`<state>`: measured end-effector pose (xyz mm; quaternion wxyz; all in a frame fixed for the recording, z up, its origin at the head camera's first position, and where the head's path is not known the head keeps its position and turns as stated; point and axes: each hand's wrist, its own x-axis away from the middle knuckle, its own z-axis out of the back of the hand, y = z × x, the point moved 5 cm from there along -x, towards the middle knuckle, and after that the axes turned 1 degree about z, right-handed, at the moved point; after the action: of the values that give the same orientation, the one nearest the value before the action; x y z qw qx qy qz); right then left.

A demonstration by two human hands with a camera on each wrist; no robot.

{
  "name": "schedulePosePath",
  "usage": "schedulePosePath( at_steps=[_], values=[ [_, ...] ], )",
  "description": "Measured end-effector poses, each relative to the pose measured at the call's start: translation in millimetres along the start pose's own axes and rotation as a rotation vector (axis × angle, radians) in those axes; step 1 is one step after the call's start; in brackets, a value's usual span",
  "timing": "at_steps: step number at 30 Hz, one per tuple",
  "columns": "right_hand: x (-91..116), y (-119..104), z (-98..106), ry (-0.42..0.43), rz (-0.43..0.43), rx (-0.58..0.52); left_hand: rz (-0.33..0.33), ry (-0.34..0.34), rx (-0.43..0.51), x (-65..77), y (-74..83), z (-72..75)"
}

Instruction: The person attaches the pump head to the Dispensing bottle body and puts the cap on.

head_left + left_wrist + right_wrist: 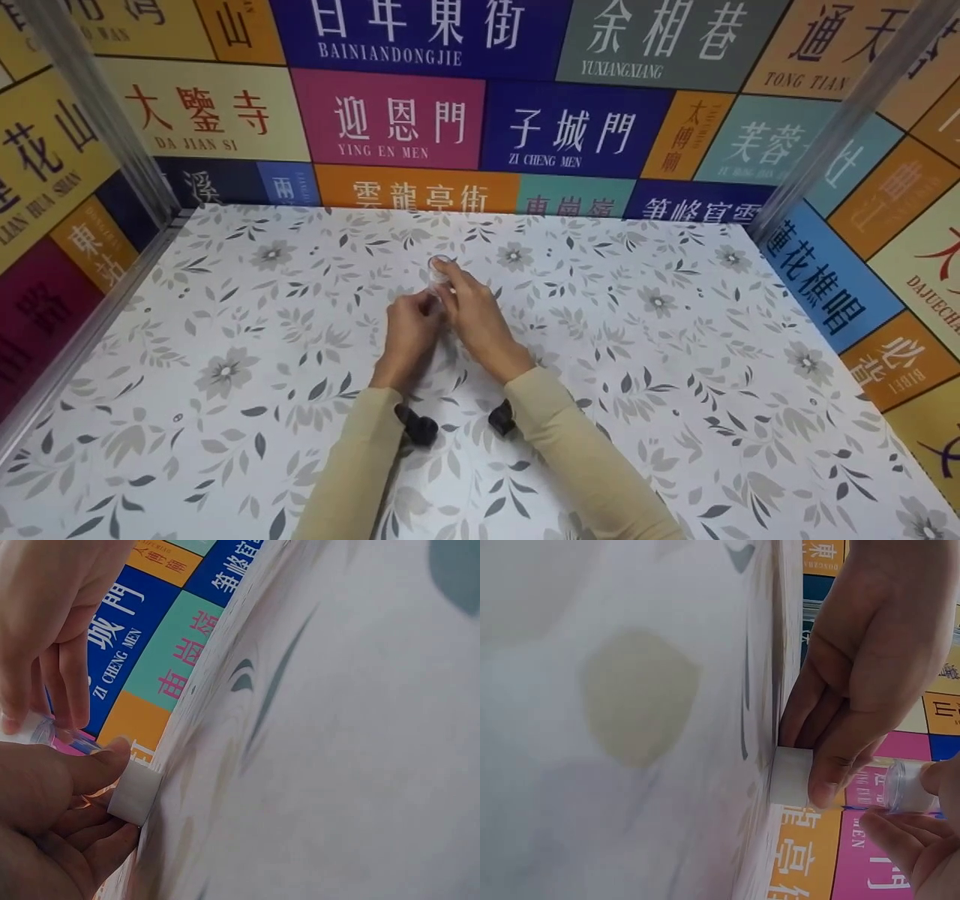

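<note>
A small clear tube-like container [438,264] stands upright on the patterned tabletop, between both hands. Its white base [136,792] meets the table in the left wrist view, and a white upper end [913,787] shows in the right wrist view. Low down, my left hand [409,334] pinches it just above the base, thumb on one side and curled fingers on the other. Higher up, my right hand [476,311] grips the top end with thumb and fingers. The fingers hide much of the clear middle, so its contents cannot be made out.
A white tabletop [225,450] with grey flowers and leaves lies under the arms. Colourful panels with Chinese lettering [386,120] surround it, and clear corner posts [112,112] rise at the back. Black wrist straps [417,426] sit at both sleeves.
</note>
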<state>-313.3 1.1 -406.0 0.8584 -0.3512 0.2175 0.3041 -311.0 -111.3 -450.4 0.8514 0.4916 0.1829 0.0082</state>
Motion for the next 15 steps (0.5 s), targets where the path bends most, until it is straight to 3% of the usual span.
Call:
schedulePosePath(
  at_steps=[5,11,15],
  values=[
    [-1.2,-0.3,-0.3,-0.025,-0.020,-0.014,0.018,-0.009,0.000,0.0,-1.9,0.1],
    [-5.6,0.0,2.1,-0.071,-0.072,-0.105,0.068,-0.034,0.014,0.0,-3.9,-1.2],
    [-8.4,-0.8,4.2,-0.090,-0.081,-0.082,0.077,-0.037,0.021,-0.3,-2.4,-1.2]
  ],
)
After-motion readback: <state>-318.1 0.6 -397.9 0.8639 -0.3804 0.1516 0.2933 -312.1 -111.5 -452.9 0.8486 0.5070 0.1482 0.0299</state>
